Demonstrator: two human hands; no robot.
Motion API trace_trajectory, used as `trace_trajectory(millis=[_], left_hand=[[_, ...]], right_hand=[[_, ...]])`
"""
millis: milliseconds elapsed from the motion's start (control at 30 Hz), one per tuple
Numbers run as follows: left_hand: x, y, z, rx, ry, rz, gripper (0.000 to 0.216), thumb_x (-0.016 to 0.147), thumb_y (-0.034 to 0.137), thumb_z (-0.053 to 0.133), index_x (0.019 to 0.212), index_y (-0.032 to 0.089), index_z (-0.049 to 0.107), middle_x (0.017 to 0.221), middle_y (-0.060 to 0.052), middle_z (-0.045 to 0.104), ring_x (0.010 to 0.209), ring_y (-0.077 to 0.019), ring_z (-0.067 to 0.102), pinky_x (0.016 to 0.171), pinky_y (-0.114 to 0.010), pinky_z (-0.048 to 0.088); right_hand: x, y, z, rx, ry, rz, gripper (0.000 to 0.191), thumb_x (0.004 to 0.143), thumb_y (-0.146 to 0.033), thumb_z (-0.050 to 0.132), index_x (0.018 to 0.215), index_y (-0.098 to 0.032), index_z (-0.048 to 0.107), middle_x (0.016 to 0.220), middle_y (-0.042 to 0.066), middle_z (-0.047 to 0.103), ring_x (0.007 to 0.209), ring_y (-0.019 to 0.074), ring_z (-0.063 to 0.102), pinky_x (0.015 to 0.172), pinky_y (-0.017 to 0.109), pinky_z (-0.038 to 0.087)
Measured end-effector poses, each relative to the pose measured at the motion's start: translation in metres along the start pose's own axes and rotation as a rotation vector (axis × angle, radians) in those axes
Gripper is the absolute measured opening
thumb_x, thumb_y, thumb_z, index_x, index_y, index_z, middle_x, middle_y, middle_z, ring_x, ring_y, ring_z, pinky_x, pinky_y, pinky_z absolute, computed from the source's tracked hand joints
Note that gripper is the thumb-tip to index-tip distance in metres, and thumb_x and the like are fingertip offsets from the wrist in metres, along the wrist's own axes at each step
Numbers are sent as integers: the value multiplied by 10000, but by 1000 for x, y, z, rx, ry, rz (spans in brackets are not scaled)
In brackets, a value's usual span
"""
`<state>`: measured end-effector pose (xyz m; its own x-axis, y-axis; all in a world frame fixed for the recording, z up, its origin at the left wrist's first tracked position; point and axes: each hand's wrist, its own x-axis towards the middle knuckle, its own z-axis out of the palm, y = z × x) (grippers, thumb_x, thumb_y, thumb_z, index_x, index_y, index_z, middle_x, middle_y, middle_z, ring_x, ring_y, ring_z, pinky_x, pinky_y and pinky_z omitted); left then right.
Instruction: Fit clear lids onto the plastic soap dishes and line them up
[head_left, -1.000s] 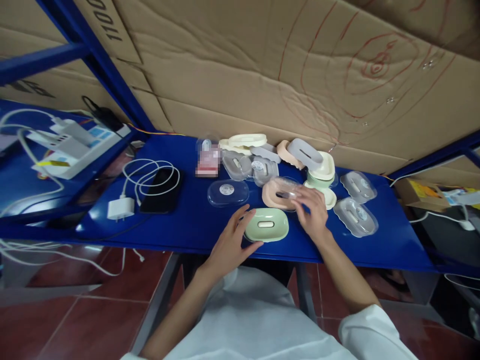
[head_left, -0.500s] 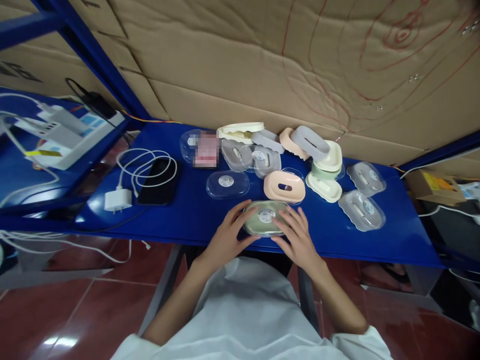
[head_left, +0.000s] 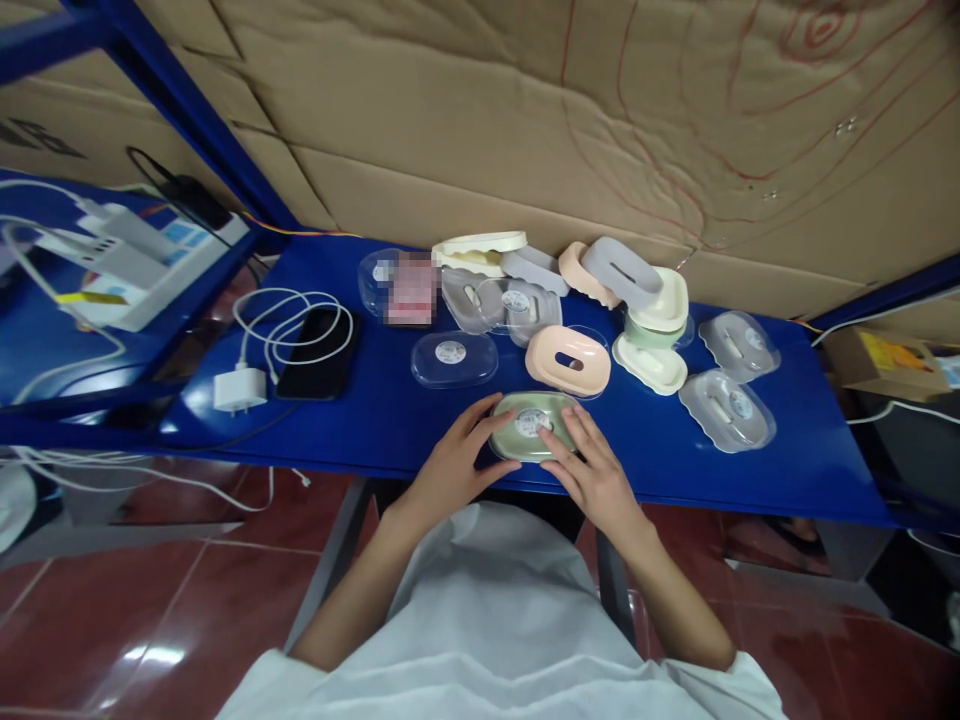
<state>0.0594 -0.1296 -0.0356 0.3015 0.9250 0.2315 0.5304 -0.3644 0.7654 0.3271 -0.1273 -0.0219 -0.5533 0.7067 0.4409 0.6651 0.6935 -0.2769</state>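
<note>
A green oval soap dish (head_left: 510,437) with a transparent cover and a round white label lies at the front edge of the blue table. My left hand (head_left: 461,455) grips its left end, thumb at the near side and fingers at the far side. At the right end, my right hand (head_left: 594,468) holds it with fingers over the top by the label and the thumb at the near edge. Just beyond lies a peach soap dish part with a slot (head_left: 544,360). A clear oval lid (head_left: 431,365) with a label lies to its left.
Grey (head_left: 622,275), cream (head_left: 480,243) and peach dish parts are piled along the cardboard wall (head_left: 420,130). Two clear-covered grey dishes (head_left: 720,425) lie right. Left are a black phone (head_left: 315,370), a white charger (head_left: 240,388) with coiled cable, and a power strip (head_left: 150,300).
My right fingers have shifted slightly on the cover, the index finger now reaching onto the label. Both hands stay on the green soap dish. The view has tilted a little.
</note>
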Motion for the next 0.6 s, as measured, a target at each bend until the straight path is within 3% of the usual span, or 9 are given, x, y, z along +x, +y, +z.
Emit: trace_trajectory(millis=[167, 300, 400, 533, 600], left_hand=[[-1, 2, 2, 27, -13, 24, 647, 1010, 431, 755, 1597, 341, 498, 1698, -111, 466, 1567, -315, 490, 1292, -531, 450], [-1, 4, 0, 53, -20, 58, 625, 1021, 453, 739, 1595, 351, 512, 1691, -111, 485, 1556, -325, 496, 1283, -550, 441], [0, 4, -2, 57, -18, 51, 611, 1022, 475, 734, 1583, 343, 528, 1674, -114, 505, 1546, -326, 504, 1279, -549, 436], [1, 6, -4, 61, -61, 43, 597, 1012, 485, 746, 1557, 334, 554, 1664, -113, 519, 1538, -333, 512, 1280, -551, 428], [0, 8, -5, 64, -89, 63, 626, 1027, 477, 727, 1597, 343, 504, 1688, -113, 499, 1553, -332, 501, 1288, -561, 417]], right_hand=[[-13, -2, 4, -22, 67, 19, 881, 1001, -231, 760, 1732, -402, 300, 1697, 69, 498, 1579, 333, 478, 1261, 563, 525], [-22, -5, 7, -3, 105, 36, 876, 997, -206, 758, 1734, -375, 314, 1682, 75, 518, 1596, 343, 450, 1255, 566, 531], [-22, -2, 6, 49, 92, 56, 889, 988, -208, 769, 1728, -413, 320, 1727, 54, 455, 1620, 357, 405, 1280, 595, 491], [-14, 8, 2, 123, -2, 114, 927, 955, -336, 827, 1725, -436, 319, 1828, 62, 230, 1643, 383, 353, 1278, 601, 475], [-12, 10, 0, 138, -25, 124, 909, 952, -372, 830, 1718, -430, 343, 1826, 79, 240, 1625, 369, 400, 1272, 569, 491]])
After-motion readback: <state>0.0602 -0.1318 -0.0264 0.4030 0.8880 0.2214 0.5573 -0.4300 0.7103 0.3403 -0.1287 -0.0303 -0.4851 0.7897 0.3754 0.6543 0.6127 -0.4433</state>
